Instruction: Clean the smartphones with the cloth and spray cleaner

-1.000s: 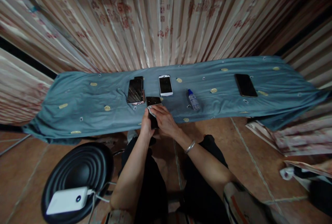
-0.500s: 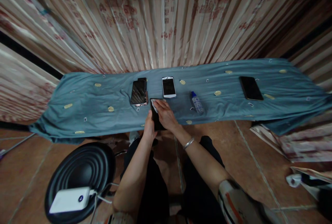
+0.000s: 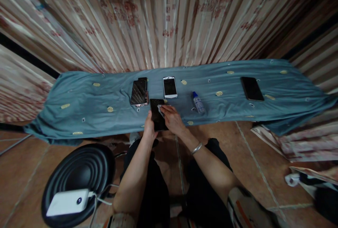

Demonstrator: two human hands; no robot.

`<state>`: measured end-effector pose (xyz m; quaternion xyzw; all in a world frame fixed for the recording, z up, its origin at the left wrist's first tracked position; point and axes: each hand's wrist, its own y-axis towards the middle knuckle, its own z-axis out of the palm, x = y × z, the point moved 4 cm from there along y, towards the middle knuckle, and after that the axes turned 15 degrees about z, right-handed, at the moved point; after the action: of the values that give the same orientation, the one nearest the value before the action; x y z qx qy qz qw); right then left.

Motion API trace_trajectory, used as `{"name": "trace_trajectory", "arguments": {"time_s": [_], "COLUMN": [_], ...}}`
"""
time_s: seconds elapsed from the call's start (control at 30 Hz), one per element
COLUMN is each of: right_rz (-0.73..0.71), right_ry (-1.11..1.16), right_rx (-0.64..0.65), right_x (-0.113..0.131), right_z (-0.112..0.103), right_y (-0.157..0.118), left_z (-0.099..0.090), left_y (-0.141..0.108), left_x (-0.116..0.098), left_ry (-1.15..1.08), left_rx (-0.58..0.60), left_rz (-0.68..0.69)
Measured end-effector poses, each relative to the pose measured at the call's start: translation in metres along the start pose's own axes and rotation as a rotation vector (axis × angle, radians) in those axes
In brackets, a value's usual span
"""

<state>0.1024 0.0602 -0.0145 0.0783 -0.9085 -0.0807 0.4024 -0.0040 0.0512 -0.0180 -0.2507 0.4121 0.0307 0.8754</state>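
A black phone [image 3: 156, 117] is held at the near edge of the cloth-covered surface, its far end showing past my fingers. My left hand [image 3: 150, 126] grips its left side, thumb along the edge. In my right hand [image 3: 172, 118] is a small white wipe [image 3: 161, 109], pressed on the phone's face; most of the wipe is hidden under the fingers. Just beyond lies a white phone [image 3: 170, 87] with a dark screen. A dark, glossy phone [image 3: 138, 93] rests to the left, overlapping other devices. To the right, a clear bottle with a blue cap [image 3: 198, 103] lies on its side.
The blue-green cloth [image 3: 91, 110] covers a long, narrow surface. Another black phone [image 3: 252, 88] lies far right. Pleated curtains [image 3: 148, 20] hang behind. On the tiled floor at lower left, a white power bank [image 3: 68, 202] with a cable sits on a round black ribbed object [image 3: 79, 161].
My right hand has drawn back from the phone's far end with the wipe, uncovering more of the phone. My left hand keeps its grip. The whole view has shifted slightly.
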Motion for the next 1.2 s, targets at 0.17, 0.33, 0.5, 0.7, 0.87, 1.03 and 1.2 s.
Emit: {"name": "trace_trajectory", "arguments": {"time_s": [0.17, 0.33, 0.5, 0.7, 0.87, 1.03, 1.2], "right_rz": [-0.027, -0.05, -0.117, -0.197, -0.173, -0.125, -0.073], "right_ry": [0.0, -0.016, -0.011, 0.046, 0.058, 0.055, 0.045], "right_rx": [0.032, 0.023, 0.005, 0.047, 0.07, 0.035, 0.031], "right_x": [0.003, 0.007, 0.018, 0.029, 0.022, 0.012, 0.005], "right_z": [-0.006, -0.011, -0.01, -0.009, -0.016, -0.019, -0.017], "right_y": [-0.021, -0.039, -0.054, -0.066, -0.068, -0.066, -0.058], "left_z": [-0.005, -0.007, -0.006, -0.004, -0.006, -0.011, -0.012], "left_y": [0.005, 0.007, 0.005, 0.005, 0.01, 0.016, 0.017], "left_x": [0.004, 0.004, 0.003, 0.005, 0.007, 0.011, 0.01], "left_ry": [-0.033, -0.025, 0.01, -0.012, -0.023, -0.022, -0.027], "left_rx": [0.035, 0.048, 0.008, 0.016, 0.041, 0.089, 0.072], "left_rz": [-0.02, 0.009, 0.052, 0.006, 0.041, 0.025, 0.043]}}
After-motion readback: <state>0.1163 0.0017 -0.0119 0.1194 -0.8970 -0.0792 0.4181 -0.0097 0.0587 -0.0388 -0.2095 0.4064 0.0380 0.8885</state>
